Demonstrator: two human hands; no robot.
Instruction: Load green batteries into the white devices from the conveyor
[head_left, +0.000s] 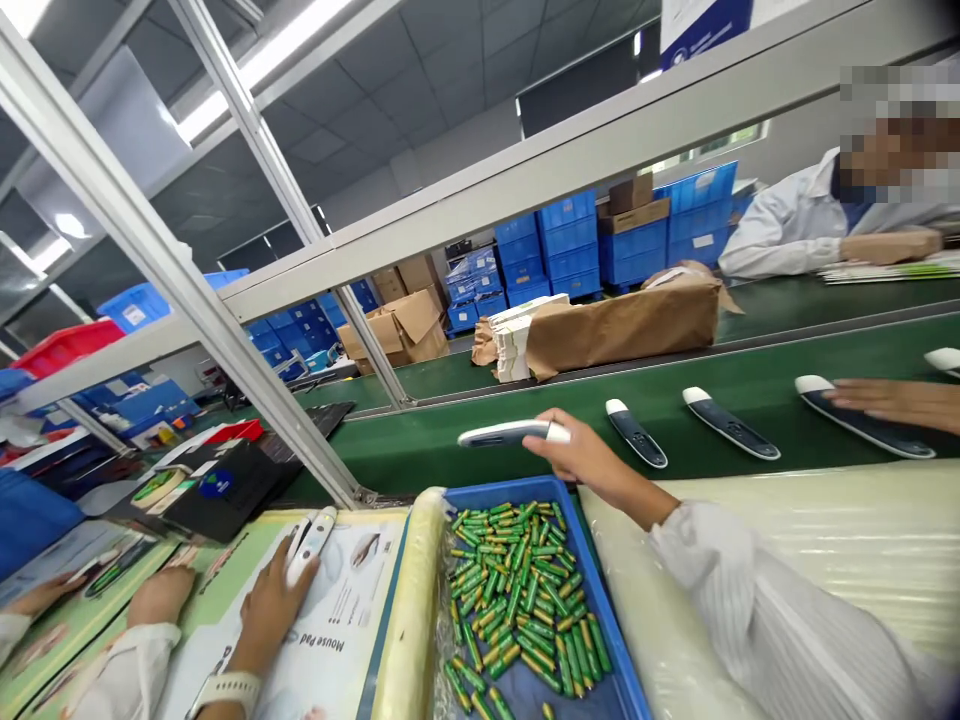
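My left hand (271, 605), with a pale watch strap at its wrist, rests on the printed mouse pad (352, 600). Its fingers and thumb close around a slim white remote-like device (311, 543) with small buttons. Over the green conveyor belt (409, 455), my right hand (574, 448) pinches the white end of a slim navy-and-white remote-like device (491, 435), pointing left. Similar navy devices with white ends, such as this one (636, 433) and another (731, 424), lie on the belt to its right. Below my right hand, a blue tray (611, 640) contains many green-and-gold batteries (525, 580).
A co-worker's hands (160, 597) work at the left, and another person's hand (892, 400) touches a device (870, 418) at the right. Metal frame posts (247, 360) rise left of the belt. Brown-paper-wrapped white stacks (622, 325) lie beyond it. Another person (795, 225) sits opposite.
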